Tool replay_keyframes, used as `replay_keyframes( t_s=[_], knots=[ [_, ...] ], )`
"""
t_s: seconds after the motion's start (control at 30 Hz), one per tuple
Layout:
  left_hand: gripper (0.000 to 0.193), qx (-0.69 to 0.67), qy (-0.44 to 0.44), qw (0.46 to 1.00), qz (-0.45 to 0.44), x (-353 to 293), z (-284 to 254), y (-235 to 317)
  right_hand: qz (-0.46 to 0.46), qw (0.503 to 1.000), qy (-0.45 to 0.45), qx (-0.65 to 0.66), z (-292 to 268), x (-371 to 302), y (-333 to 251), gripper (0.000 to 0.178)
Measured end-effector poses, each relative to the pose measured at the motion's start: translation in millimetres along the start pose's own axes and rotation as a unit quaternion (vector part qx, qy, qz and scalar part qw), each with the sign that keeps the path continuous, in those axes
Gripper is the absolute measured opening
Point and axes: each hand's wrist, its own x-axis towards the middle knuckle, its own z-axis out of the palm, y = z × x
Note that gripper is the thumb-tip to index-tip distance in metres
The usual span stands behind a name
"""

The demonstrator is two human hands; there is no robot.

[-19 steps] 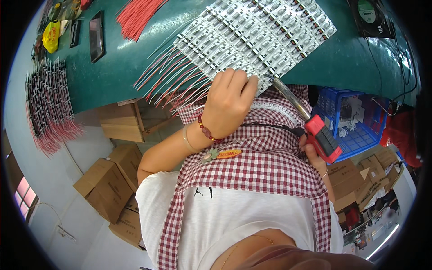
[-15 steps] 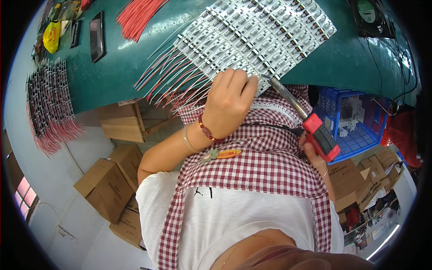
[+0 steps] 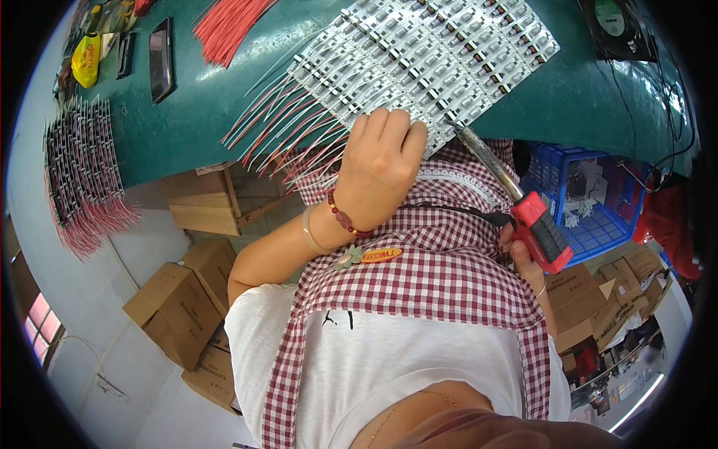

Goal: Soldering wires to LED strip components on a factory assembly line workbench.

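A white shirt and a red checked apron [image 3: 441, 277] are seen nearest, at the lower edge. Just above, the right hand [image 3: 523, 258] is wrapped around the red handle of a soldering iron [image 3: 516, 202]; its grip is closed tight on that handle, and the metal tip is pointed up and left to the near edge of the circuit strips [image 3: 426, 60]. The left hand [image 3: 378, 176], with a bead bracelet on the wrist, is laid palm down on that same near edge, fingers curled together and pressed on the strips just beside the iron's tip. The strips are spread in a slanted sheet on the green tabletop [image 3: 591, 97], with red and white wires [image 3: 288, 131] fanned out from their left ends over the table's edge. Further left, a bundle of red wires [image 3: 228, 26] and a dark phone [image 3: 160, 58] are placed on the tabletop. A blue crate [image 3: 591, 206] and cardboard boxes [image 3: 179, 307] are seen on the floor.
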Motion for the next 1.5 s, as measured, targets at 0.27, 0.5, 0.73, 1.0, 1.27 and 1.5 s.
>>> replay_keyframes(
  t_s=[0.27, 0.5, 0.73, 1.0, 1.27, 1.5],
  knots=[
    [0.013, -0.017, 0.019, 0.999, -0.042, 7.8, 4.4, 7.7, 0.005, 1.000, -0.005, 0.015, -2.4, -7.3, 6.0, 0.028],
    [0.013, -0.002, -0.015, 0.997, -0.072, 12.9, 4.5, 11.2, -0.017, 1.000, 0.008, -0.019, 0.1, -6.8, 10.4, 0.021],
    [0.013, -0.001, -0.038, 0.997, -0.072, 14.5, 0.8, 11.8, -0.075, 0.995, 0.022, -0.064, 2.7, -6.7, 10.9, 0.013],
    [0.013, 0.001, -0.047, 0.996, -0.077, 15.2, 2.2, 9.0, -0.075, 0.992, 0.013, -0.098, 5.9, 0.3, 13.9, 0.016],
    [0.006, 0.003, -0.045, 0.996, -0.075, 15.7, 7.1, 5.1, -0.002, 0.998, 0.045, 0.052, 5.4, -2.5, 10.8, 0.034],
    [0.008, 0.036, -0.048, 0.995, -0.078, 15.9, 8.5, 6.5, -0.038, 0.971, 0.096, 0.214, 8.1, 28.6, -6.4, 0.063]
  ],
)
